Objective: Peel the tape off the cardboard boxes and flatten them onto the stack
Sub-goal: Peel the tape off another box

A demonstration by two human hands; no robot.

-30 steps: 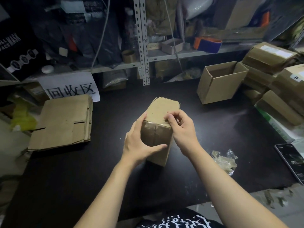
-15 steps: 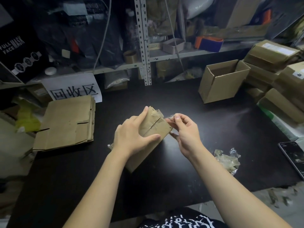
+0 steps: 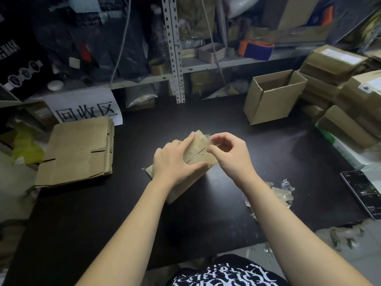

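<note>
A small brown cardboard box [image 3: 199, 153] lies tilted on its side in the middle of the black table [image 3: 237, 124]. My left hand [image 3: 175, 162] lies over its near face, fingers curled round the box, thumb along the lower edge. My right hand [image 3: 228, 153] pinches a strip of clear tape [image 3: 207, 138] at the box's upper right corner, lifted off the cardboard. The stack of flattened boxes [image 3: 78, 149] rests at the left of the table.
An open empty box [image 3: 272, 98] stands at the back right, beside piled sealed parcels [image 3: 350, 96]. Crumpled peeled tape [image 3: 278, 193] lies near my right forearm. A phone [image 3: 362, 193] sits at the right edge. Cluttered shelves rise behind; a white sign [image 3: 86, 108] leans above the stack.
The box has gone from upright to lying tilted under my left hand. My right hand has taken hold of the tape end at the corner and lifted it.
</note>
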